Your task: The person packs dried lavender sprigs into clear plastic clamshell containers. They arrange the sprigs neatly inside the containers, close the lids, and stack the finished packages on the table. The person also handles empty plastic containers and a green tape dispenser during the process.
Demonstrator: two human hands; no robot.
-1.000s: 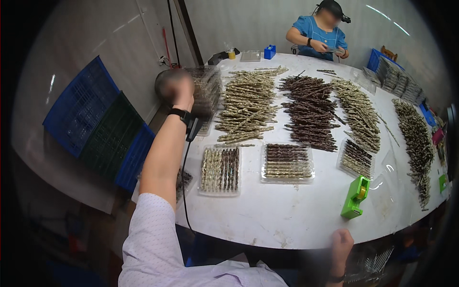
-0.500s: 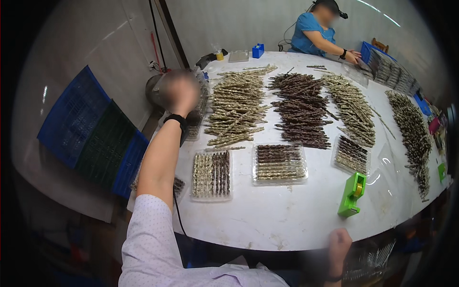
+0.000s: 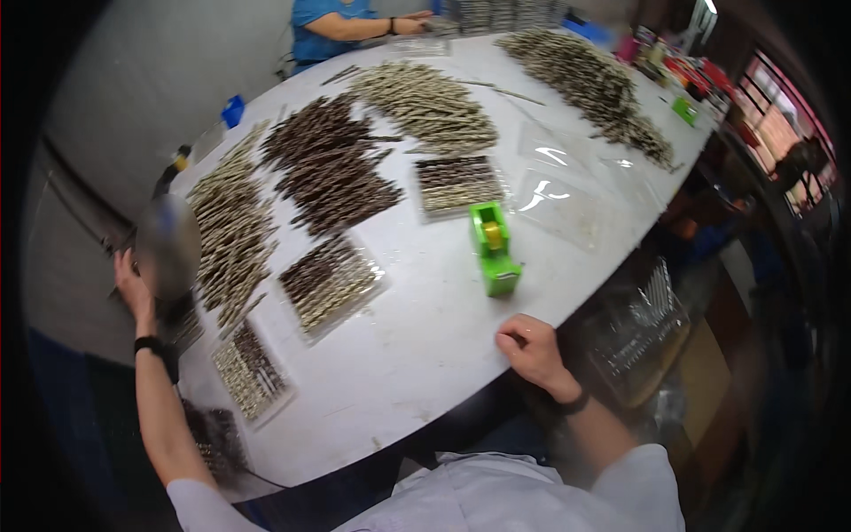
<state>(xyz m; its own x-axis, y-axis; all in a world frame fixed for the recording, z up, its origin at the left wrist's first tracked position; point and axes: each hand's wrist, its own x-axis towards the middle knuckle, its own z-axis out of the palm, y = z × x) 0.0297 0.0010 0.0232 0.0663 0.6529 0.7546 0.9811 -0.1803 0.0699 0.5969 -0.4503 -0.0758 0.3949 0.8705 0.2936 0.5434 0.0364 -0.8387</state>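
My left hand (image 3: 131, 282) is at the table's far left edge, beside a blurred patch. Its visible fingers look spread, and whatever they touch is hidden. At the near edge my right hand (image 3: 529, 346) rests with curled fingers and nothing visible in it. Just beyond it stands a green tape dispenser (image 3: 495, 251) with a yellowish roll. Three clear trays hold dark and pale twisted rods: a left tray (image 3: 251, 372), a middle tray (image 3: 330, 282) and a right tray (image 3: 458, 184).
Loose rods lie in a pale pile (image 3: 232, 230), a dark pile (image 3: 330, 168), another pale pile (image 3: 430, 106) and a brownish pile (image 3: 594, 84). Clear plastic lids (image 3: 563, 204) lie to the right. Across the table a co-worker in a blue top (image 3: 319, 31) reaches toward stacked trays (image 3: 501, 13).
The view has swung right, shifting the table's contents left in the picture. My right hand now shows more fully at the near edge; my left hand stays at the far left side.
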